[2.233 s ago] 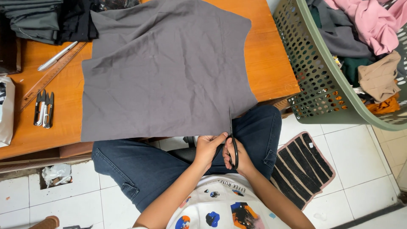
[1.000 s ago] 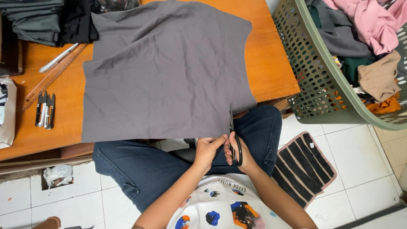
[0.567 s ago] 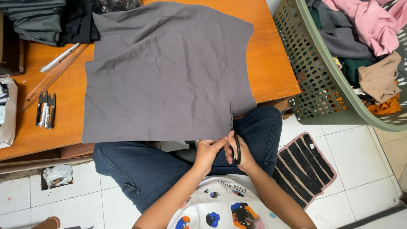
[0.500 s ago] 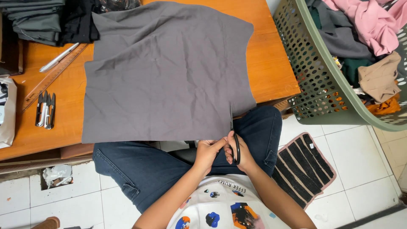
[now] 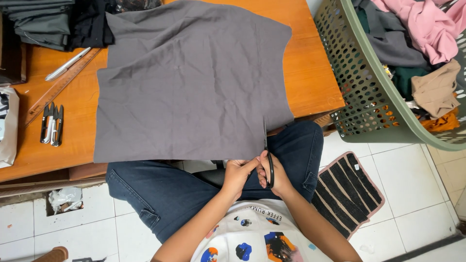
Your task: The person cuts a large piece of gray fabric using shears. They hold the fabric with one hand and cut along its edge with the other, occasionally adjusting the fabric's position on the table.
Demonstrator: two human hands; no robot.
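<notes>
My left hand pinches the near edge of the grey cloth, fingers closed on the hem just left of the cut, and my right hand is closed around the black handles of the scissors, touching the left hand. The blades point away from me and lie in the cloth near its right near corner; I cannot tell how far they are apart. The cloth is spread flat on the orange wooden table, and its near edge hangs a little over the table edge above my lap in blue jeans. At the far left of the table there is a stack of folded dark fabric. Near it lie a silver pen and a wooden ruler, both tilted, and nearer to me a pair of small thread snips, just left of the cloth. On the floor at the left is a crumpled piece of plastic. To the right of my knee a striped mat lies on the white tiles. At the far right, a green perforated laundry basket stands just beside the table, filled with pink, grey, beige and orange clothes.
</notes>
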